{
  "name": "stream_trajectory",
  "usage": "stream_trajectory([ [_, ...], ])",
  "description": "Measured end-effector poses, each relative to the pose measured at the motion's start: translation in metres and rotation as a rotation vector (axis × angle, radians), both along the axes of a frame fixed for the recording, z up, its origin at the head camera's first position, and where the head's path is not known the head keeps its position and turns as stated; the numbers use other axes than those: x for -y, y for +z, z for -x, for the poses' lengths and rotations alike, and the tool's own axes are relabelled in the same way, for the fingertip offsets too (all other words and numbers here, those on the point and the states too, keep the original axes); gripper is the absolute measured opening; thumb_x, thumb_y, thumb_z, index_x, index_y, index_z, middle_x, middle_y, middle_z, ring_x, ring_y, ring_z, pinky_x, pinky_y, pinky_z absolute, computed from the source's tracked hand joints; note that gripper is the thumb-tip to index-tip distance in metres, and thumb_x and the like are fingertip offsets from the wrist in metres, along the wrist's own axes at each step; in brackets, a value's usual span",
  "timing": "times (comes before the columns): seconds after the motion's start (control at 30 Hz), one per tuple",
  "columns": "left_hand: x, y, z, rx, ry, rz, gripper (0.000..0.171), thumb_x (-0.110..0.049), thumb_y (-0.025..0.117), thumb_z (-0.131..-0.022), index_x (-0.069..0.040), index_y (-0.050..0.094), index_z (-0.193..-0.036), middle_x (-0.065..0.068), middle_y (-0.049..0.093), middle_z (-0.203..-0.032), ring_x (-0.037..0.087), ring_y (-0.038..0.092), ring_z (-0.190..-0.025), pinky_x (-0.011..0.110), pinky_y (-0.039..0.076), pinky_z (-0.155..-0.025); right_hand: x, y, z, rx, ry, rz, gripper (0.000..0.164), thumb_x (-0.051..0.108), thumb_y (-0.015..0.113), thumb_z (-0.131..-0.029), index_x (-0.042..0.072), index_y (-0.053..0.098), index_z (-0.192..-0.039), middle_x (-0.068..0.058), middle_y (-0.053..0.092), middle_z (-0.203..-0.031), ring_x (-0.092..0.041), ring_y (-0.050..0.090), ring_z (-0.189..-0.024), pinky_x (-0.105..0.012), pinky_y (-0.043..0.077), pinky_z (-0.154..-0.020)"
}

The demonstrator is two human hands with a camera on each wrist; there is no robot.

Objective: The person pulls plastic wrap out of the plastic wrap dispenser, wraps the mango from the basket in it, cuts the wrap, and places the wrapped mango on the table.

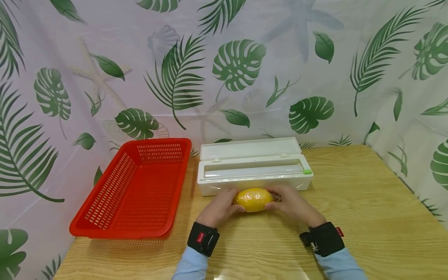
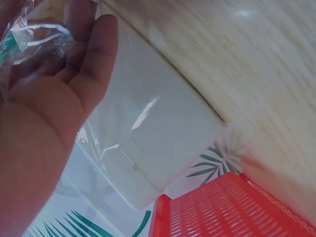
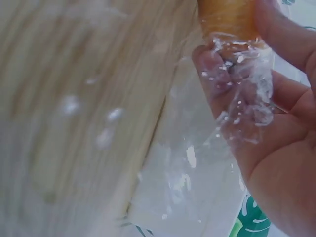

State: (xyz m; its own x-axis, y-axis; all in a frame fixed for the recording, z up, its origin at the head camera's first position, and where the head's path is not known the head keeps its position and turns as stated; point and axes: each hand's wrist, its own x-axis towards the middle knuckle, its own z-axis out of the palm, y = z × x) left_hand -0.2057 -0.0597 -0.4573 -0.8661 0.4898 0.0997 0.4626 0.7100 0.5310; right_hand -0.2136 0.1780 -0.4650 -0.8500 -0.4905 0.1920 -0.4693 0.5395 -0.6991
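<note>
A yellow oval fruit (image 1: 254, 200), shiny with clear cling film, is held just above the table between both hands. Its left end is gripped by my left hand (image 1: 220, 208), thumb in front and fingers behind. My right hand (image 1: 289, 205) grips the other end, where loose bunched film (image 3: 247, 94) lies against the fingers. In the left wrist view, crinkled film also shows by the left hand (image 2: 54, 108), but the fruit is hidden there. Right behind the hands stands a white cling film box (image 1: 224, 189), lid raised, with a film roll (image 1: 252, 171) inside.
A red plastic basket (image 1: 171, 210) with perforated walls stands left of the box on the wooden table (image 1: 367, 202). A green slider (image 1: 307, 171) sits at the box's right end. Leaf-patterned cloth (image 1: 266, 105) hangs behind and at both sides.
</note>
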Motion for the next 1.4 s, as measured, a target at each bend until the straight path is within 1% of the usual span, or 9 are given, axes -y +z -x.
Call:
stream_trajectory([
  [0.1,0.0,-0.001,0.0,0.036,0.001,0.0,0.037,-0.026,0.069,-0.08,-0.008,0.056,-0.109,0.0,0.058,-0.094,0.013,0.049,-0.083,0.031,0.048,-0.079,0.0004,-0.0012,0.0,-0.01,0.01,-0.015,0.039,0.011,0.071,-0.078,0.001,0.06,-0.114,-0.013,0.065,-0.107,-0.019,0.057,-0.094,-0.045,0.051,-0.081],
  [0.27,0.0002,-0.0032,0.001,0.07,-0.001,-0.016,0.035,-0.028,0.065,-0.084,-0.008,0.055,-0.111,0.001,0.057,-0.095,0.013,0.049,-0.085,0.033,0.047,-0.081,0.0009,-0.0022,0.0007,-0.025,0.017,-0.044,0.038,0.014,0.067,-0.082,0.002,0.059,-0.117,-0.012,0.065,-0.108,-0.02,0.055,-0.097,-0.049,0.047,-0.087],
  [0.4,0.0006,-0.0066,0.0038,0.079,-0.006,-0.04,0.036,-0.03,0.062,-0.086,-0.008,0.055,-0.113,0.001,0.057,-0.098,0.013,0.049,-0.087,0.034,0.046,-0.084,0.0009,-0.0026,0.0021,-0.03,0.022,-0.064,0.037,0.015,0.064,-0.084,0.002,0.058,-0.118,-0.01,0.064,-0.106,-0.019,0.055,-0.095,-0.049,0.046,-0.087],
  [0.5,0.0012,-0.0078,0.0044,0.071,-0.014,-0.036,0.036,-0.03,0.061,-0.086,-0.008,0.054,-0.113,0.001,0.057,-0.097,0.013,0.049,-0.087,0.034,0.047,-0.084,0.0008,-0.0023,0.0023,-0.04,0.032,-0.077,0.036,0.015,0.064,-0.085,0.002,0.058,-0.118,-0.009,0.065,-0.105,-0.018,0.054,-0.094,-0.049,0.046,-0.086],
  [0.8,0.0032,0.0005,0.0005,0.07,-0.049,-0.017,0.028,-0.027,0.062,-0.087,-0.008,0.056,-0.107,0.001,0.057,-0.091,0.014,0.05,-0.083,0.032,0.047,-0.079,-0.0023,0.0032,-0.0007,-0.055,0.073,-0.085,0.037,0.019,0.063,-0.085,0.004,0.058,-0.119,-0.009,0.065,-0.105,-0.018,0.055,-0.094,-0.049,0.047,-0.085],
  [0.97,0.0007,-0.0001,0.0005,0.092,-0.039,0.01,0.028,-0.028,0.061,-0.087,-0.009,0.055,-0.108,-0.001,0.056,-0.091,0.014,0.049,-0.082,0.032,0.046,-0.078,-0.001,0.0024,-0.0013,-0.061,0.1,-0.078,0.032,0.014,0.062,-0.086,0.002,0.059,-0.115,-0.009,0.065,-0.1,-0.017,0.055,-0.089,-0.048,0.048,-0.081],
  [1.13,0.0005,-0.0012,0.0002,0.121,-0.019,0.026,0.03,-0.03,0.06,-0.088,-0.009,0.055,-0.109,0.0,0.055,-0.092,0.014,0.048,-0.083,0.032,0.046,-0.078,0.0007,0.0018,-0.0028,-0.05,0.106,-0.086,0.033,0.013,0.061,-0.087,-0.002,0.058,-0.116,-0.012,0.065,-0.101,-0.018,0.055,-0.089,-0.048,0.049,-0.08],
  [1.23,0.0018,-0.0013,0.0008,0.125,-0.023,0.024,0.03,-0.03,0.06,-0.088,-0.008,0.055,-0.108,0.0,0.055,-0.091,0.014,0.049,-0.082,0.032,0.046,-0.078,0.0012,0.0026,-0.0034,-0.043,0.105,-0.086,0.032,0.014,0.061,-0.087,-0.001,0.058,-0.116,-0.012,0.065,-0.101,-0.018,0.056,-0.089,-0.047,0.049,-0.08],
  [1.4,0.0036,0.0021,0.0002,0.151,-0.02,0.019,0.031,-0.031,0.059,-0.088,-0.008,0.055,-0.109,0.0,0.055,-0.092,0.014,0.049,-0.082,0.032,0.046,-0.078,0.0011,0.0055,-0.004,-0.045,0.096,-0.08,0.026,0.013,0.062,-0.086,0.002,0.061,-0.11,-0.008,0.066,-0.096,-0.016,0.055,-0.085,-0.046,0.049,-0.077],
])
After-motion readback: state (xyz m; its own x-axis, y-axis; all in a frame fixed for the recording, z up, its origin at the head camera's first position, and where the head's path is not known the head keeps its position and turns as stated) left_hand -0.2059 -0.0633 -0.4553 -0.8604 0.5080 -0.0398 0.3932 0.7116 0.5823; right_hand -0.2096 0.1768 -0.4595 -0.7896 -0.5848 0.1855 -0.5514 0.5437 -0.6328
